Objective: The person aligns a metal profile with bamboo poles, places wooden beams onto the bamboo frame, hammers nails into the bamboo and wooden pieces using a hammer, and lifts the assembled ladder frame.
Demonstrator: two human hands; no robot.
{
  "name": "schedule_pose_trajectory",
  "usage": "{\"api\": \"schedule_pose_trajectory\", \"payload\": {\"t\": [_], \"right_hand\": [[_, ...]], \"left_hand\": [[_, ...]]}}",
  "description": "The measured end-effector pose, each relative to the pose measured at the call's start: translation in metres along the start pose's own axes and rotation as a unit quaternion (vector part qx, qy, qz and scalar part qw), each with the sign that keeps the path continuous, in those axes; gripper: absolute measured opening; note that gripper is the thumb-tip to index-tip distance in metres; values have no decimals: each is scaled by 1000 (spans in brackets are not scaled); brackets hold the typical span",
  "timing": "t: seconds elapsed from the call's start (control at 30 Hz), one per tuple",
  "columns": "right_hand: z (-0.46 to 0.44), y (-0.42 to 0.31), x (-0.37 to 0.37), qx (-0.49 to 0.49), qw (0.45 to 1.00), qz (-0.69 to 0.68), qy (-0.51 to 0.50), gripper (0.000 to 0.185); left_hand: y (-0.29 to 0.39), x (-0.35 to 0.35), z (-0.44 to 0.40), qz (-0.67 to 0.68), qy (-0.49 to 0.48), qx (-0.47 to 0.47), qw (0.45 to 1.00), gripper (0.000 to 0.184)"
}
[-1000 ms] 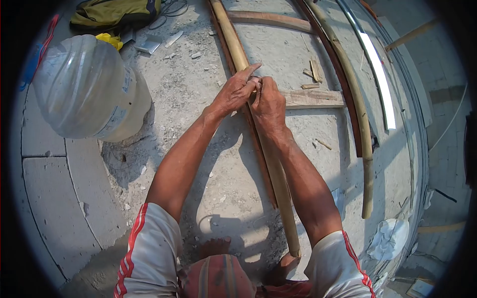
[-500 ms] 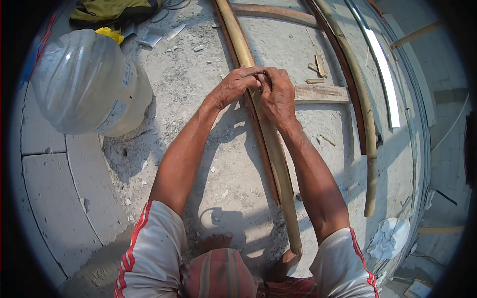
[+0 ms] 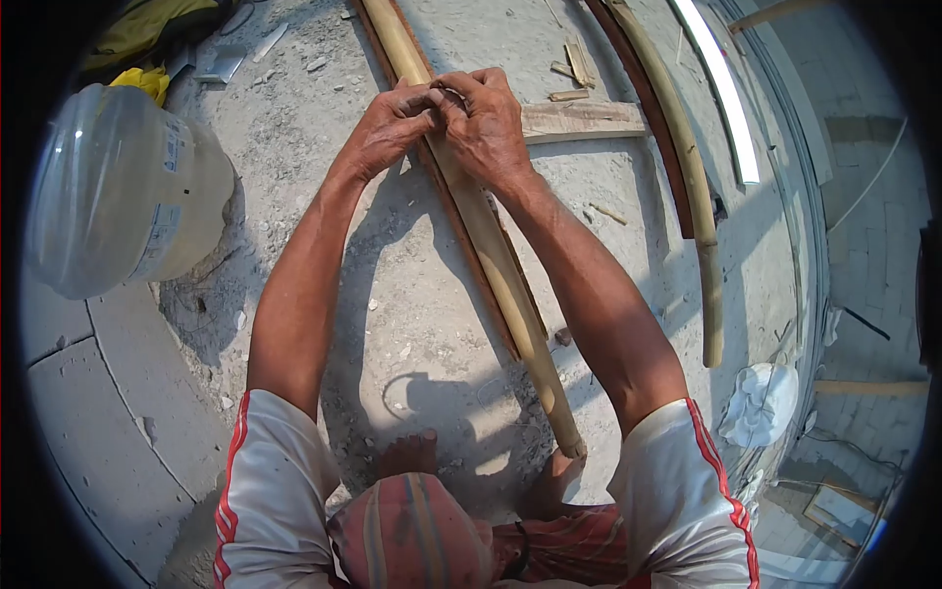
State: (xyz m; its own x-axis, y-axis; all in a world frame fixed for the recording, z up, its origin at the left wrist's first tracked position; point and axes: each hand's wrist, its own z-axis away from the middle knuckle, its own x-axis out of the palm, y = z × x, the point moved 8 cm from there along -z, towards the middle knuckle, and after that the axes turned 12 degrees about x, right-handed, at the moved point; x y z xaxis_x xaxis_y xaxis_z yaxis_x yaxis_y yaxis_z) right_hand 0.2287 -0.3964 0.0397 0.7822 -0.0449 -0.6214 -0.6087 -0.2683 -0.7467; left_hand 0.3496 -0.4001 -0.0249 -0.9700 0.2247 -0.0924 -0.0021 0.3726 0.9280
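Both hands meet above a long bamboo pole (image 3: 491,250), which lies along a reddish-brown wooden strip (image 3: 461,245). My left hand (image 3: 391,130) is closed, thumb and fingers pinched together on the pole's left side. My right hand (image 3: 481,123) curls over the pole from the right, its fingertips touching those of the left. Whatever sits between the fingertips is too small or too hidden to name. A wooden crosspiece (image 3: 584,122) extends to the right from beside the right hand.
A large clear plastic bottle (image 3: 128,196) lies at left near pale blocks (image 3: 118,412). Rightward are a second bamboo pole (image 3: 692,177), a white metal strip (image 3: 721,93) and a crumpled white sheet (image 3: 760,404). Wood scraps (image 3: 579,64) lie beyond the crosspiece. Feet (image 3: 407,454) are near the pole's close end.
The view has shifted, so most things sit farther left and higher. Both hands stay together over the pole, fingertips still pinched.
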Motion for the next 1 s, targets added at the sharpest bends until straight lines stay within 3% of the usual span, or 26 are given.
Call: {"api": "schedule_pose_trajectory", "payload": {"t": [0.07, 0.13, 0.2, 0.27, 0.33, 0.4, 0.47, 0.6, 0.67, 0.9, 1.0], "right_hand": [[-4, 1, 2, -7, 999, 3, -40, 28], [-3, 12, -11, -2, 997, 29, -71, 35], [-2, 38, -40, 69, 995, -25, -74, 35], [11, 64, -71, 61, 990, 93, -81, 32], [52, 91, -76, 47, 941, 277, -188, 33], [108, 107, -64, -59, 847, 408, -335, 38], [148, 129, -61, -188, 779, 473, -367, 38], [159, 129, -73, -256, 759, 497, -333, 34], [166, 131, -67, -296, 740, 452, -400, 32], [168, 122, -53, -401, 627, 502, -441, 13], [160, 129, -60, -432, 608, 496, -445, 12]], "left_hand": [[-6, 0, 1, 24, 19, -43, 999, 17], [5, 0, -3, -41, 3, 36, 999, 16], [2, 3, -5, -38, -8, 24, 999, 16], [3, 1, -4, -108, -11, 28, 994, 14], [2, 1, -4, -106, -15, 21, 994, 14], [2, 0, -5, -111, -18, 15, 993, 14], [3, 1, -5, -91, -10, 11, 996, 15], [3, 1, -5, -90, -10, 8, 996, 19], [4, 1, -5, -87, -7, 0, 996, 19], [5, 0, -4, -72, -11, -10, 997, 20], [3, 2, -4, -68, -16, -11, 998, 20]]}}
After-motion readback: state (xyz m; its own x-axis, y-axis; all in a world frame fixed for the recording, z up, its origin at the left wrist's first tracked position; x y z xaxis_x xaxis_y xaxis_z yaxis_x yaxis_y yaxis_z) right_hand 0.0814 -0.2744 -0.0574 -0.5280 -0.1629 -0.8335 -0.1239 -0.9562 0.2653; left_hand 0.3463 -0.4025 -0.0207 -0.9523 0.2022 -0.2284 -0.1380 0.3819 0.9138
